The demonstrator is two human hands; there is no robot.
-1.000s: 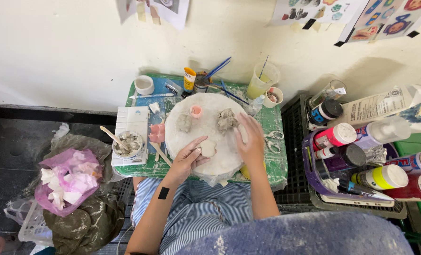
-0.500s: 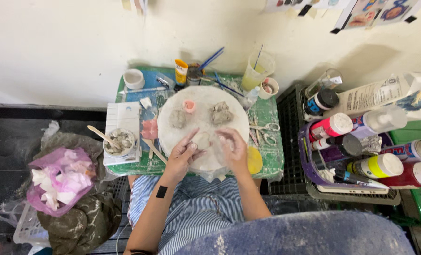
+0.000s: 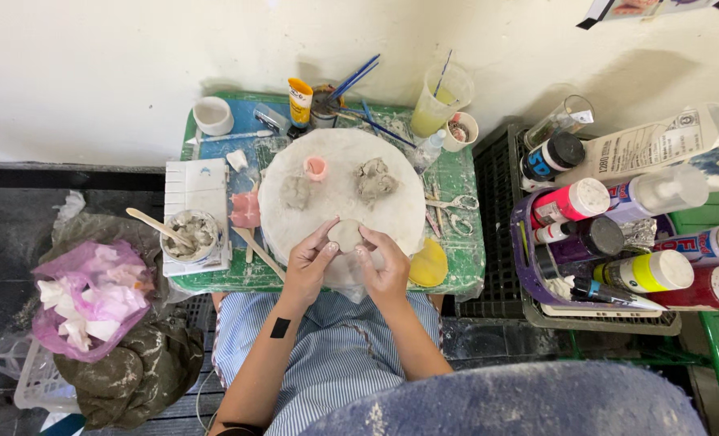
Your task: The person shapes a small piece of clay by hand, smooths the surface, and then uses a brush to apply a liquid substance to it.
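Currently holding a small flattened disc of pale clay (image 3: 345, 234) between both hands at the near edge of a round white work board (image 3: 391, 211). Left hand (image 3: 309, 262) curling partly closed, thumb and fingertips pinching the disc's left rim. Right hand (image 3: 385, 266) likewise half closed, thumb and forefinger gripping the right rim. Both resting low over the board, wrists crossing the near edge of a small green table (image 3: 456, 190).

Lying on the far part of the board: a grey clay lump (image 3: 295, 192) at left, a rougher grey clay mass (image 3: 374, 179) at right, a small pink cup (image 3: 316, 167) between and just beyond them.

Standing left of the board: a round tub of grey slurry (image 3: 190, 234) with a wooden stick (image 3: 156, 227) leaning in it, a white palette box (image 3: 198, 186) under it. Sitting at the far left corner, a white cup (image 3: 213, 115). Ranging along the far edge: an orange tube (image 3: 299, 102), brushes in a jar (image 3: 351, 85), a plastic cup of yellowish water (image 3: 438, 101). Lying right of the board: scissors (image 3: 452, 203), and a yellow sponge (image 3: 429, 264) near the right hand.

Crowding a crate well to the right: paint bottles (image 3: 609, 234). Slumping at far left: a pink plastic bag (image 3: 89, 295) of scraps.
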